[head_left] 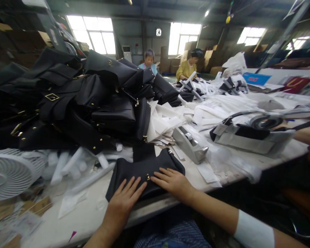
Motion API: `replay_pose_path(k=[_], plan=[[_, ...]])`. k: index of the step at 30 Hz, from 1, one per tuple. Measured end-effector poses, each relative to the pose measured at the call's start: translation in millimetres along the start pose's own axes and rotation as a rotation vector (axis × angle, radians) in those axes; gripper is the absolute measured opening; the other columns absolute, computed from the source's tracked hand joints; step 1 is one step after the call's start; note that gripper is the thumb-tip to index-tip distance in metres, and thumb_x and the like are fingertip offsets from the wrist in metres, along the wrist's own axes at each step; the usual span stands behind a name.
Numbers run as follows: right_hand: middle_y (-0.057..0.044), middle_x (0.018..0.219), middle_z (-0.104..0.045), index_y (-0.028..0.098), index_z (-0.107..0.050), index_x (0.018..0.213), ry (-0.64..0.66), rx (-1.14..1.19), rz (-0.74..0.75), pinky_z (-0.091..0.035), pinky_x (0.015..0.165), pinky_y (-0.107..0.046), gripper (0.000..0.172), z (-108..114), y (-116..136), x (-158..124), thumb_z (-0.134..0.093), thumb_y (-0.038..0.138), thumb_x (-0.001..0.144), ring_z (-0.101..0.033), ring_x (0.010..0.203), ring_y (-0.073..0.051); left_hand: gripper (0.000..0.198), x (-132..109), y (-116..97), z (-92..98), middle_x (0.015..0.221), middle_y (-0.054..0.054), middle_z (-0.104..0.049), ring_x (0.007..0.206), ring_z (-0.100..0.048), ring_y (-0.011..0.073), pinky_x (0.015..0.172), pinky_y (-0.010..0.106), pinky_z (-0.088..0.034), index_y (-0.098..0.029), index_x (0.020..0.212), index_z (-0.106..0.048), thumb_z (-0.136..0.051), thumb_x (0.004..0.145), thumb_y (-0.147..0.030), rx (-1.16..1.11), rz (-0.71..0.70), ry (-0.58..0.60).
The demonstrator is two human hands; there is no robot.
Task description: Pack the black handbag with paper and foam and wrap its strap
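A black handbag [134, 167] with a small gold clasp lies on its side at the front edge of the table. My left hand [125, 198] rests on its near left part, fingers spread. On the right part, beside the clasp, my right hand [174, 182] lies flat with its fingers stretched out. Neither hand is wrapped round anything. Behind the bag, a black flap or strip [144, 152] reaches toward the pile. The underside of the bag is hidden.
A tall heap of black bags [67, 100] fills the left and back. A white fan [12, 175] stands at the left. Right of the bag are a grey tape dispenser [189, 144], white foam sheets [161, 119] and another bag in wrapping [250, 137]. Two people sit across the table.
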State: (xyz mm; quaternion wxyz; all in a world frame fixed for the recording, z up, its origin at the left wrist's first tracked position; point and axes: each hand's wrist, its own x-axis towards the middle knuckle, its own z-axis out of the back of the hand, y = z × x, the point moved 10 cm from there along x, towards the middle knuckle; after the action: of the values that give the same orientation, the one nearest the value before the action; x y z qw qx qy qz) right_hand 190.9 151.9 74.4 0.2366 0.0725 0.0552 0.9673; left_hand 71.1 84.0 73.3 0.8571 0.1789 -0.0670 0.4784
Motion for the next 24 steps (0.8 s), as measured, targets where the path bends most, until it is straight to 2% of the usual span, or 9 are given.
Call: replay_pose_path(k=[3,6,9,13,15,17,19,21,24], plan=[[-0.008,0.14,-0.057,0.018,-0.048,0.142,0.005,0.03,0.029,-0.048,0.104,-0.04,0.046,4.4,-11.0,-0.6,-0.046,0.01,0.097,-0.053,0.129,-0.025,0.064,12.0,13.0,-7.8,0.14,0.004,-0.056,0.124,-0.057,0.0232,0.099,0.043,-0.053,-0.027,0.143,-0.044,-0.037,0.086,0.001,-0.202,0.04,0.132],[-0.009,0.133,-0.063,0.02,-0.049,0.142,0.071,0.086,0.018,-0.05,0.101,-0.031,0.048,15.2,-25.9,-1.3,-0.056,0.017,0.094,-0.061,0.121,-0.021,0.057,26.1,31.1,-8.9,0.132,0.0,-0.063,0.116,-0.064,0.0213,0.096,0.038,-0.055,-0.032,0.137,-0.051,-0.043,0.088,-0.004,-0.461,0.138,0.366],[-0.005,0.132,-0.064,0.026,-0.047,0.143,0.104,0.093,0.056,-0.051,0.1,-0.03,0.049,16.3,-29.1,-3.7,-0.056,0.021,0.095,-0.062,0.119,-0.021,0.062,35.5,36.1,-3.2,0.133,-0.001,-0.063,0.113,-0.066,0.023,0.093,0.037,-0.056,-0.034,0.144,-0.042,-0.055,0.087,-0.012,-0.595,0.157,0.491],[-0.005,0.142,-0.056,0.026,-0.043,0.146,-0.027,0.044,0.051,-0.047,0.106,-0.039,0.049,1.3,-24.6,-14.5,-0.044,0.015,0.099,-0.053,0.129,-0.024,0.085,28.2,22.6,-8.3,0.15,-0.001,-0.044,0.133,-0.049,0.0223,0.104,0.041,-0.048,-0.04,0.151,-0.022,-0.049,0.081,0.001,-0.421,0.044,0.401],[-0.006,0.146,-0.05,0.026,-0.041,0.148,-0.078,0.05,-0.005,-0.043,0.11,-0.043,0.052,-6.1,-23.9,-22.6,-0.043,0.013,0.098,-0.047,0.134,-0.025,0.085,15.8,10.4,-13.3,0.154,-0.002,-0.039,0.138,-0.042,0.0244,0.106,0.046,-0.046,-0.042,0.15,-0.021,-0.045,0.082,0.003,-0.281,-0.024,0.302],[-0.006,0.152,-0.042,0.025,-0.034,0.151,-0.07,0.093,-0.022,-0.035,0.115,-0.045,0.059,-9.9,-20.1,-29.4,-0.046,0.011,0.094,-0.038,0.14,-0.024,0.076,4.0,0.2,-15.3,0.157,0.002,-0.032,0.142,-0.035,0.0283,0.108,0.051,-0.043,-0.037,0.151,-0.021,-0.048,0.087,-0.007,-0.19,-0.063,0.209],[-0.007,0.158,-0.032,0.025,-0.027,0.154,-0.027,0.139,-0.012,-0.026,0.119,-0.049,0.069,-10.7,-15.6,-33.0,-0.055,0.019,0.091,-0.029,0.145,-0.025,0.069,-2.2,-5.5,-15.2,0.16,0.006,-0.026,0.144,-0.031,0.0316,0.109,0.054,-0.04,-0.033,0.152,-0.022,-0.052,0.091,-0.022,-0.127,-0.077,0.14],[-0.009,0.16,-0.025,0.027,-0.024,0.154,0.005,0.152,-0.012,-0.022,0.119,-0.054,0.081,-11.0,-14.7,-32.2,-0.067,0.037,0.086,-0.023,0.147,-0.03,0.067,-1.3,-6.7,-14.4,0.159,0.007,-0.028,0.142,-0.035,0.032,0.107,0.054,-0.042,-0.033,0.152,-0.023,-0.054,0.092,-0.029,-0.056,-0.078,0.083],[-0.014,0.158,-0.03,0.025,-0.028,0.153,-0.019,0.089,-0.055,-0.027,0.116,-0.055,0.087,-14.4,-21.0,-24.5,-0.07,0.053,0.082,-0.029,0.144,-0.033,0.067,5.4,-6.9,-15.1,0.153,0.007,-0.042,0.135,-0.046,0.0289,0.102,0.048,-0.047,-0.034,0.152,-0.022,-0.05,0.092,-0.02,0.043,-0.09,0.034]])
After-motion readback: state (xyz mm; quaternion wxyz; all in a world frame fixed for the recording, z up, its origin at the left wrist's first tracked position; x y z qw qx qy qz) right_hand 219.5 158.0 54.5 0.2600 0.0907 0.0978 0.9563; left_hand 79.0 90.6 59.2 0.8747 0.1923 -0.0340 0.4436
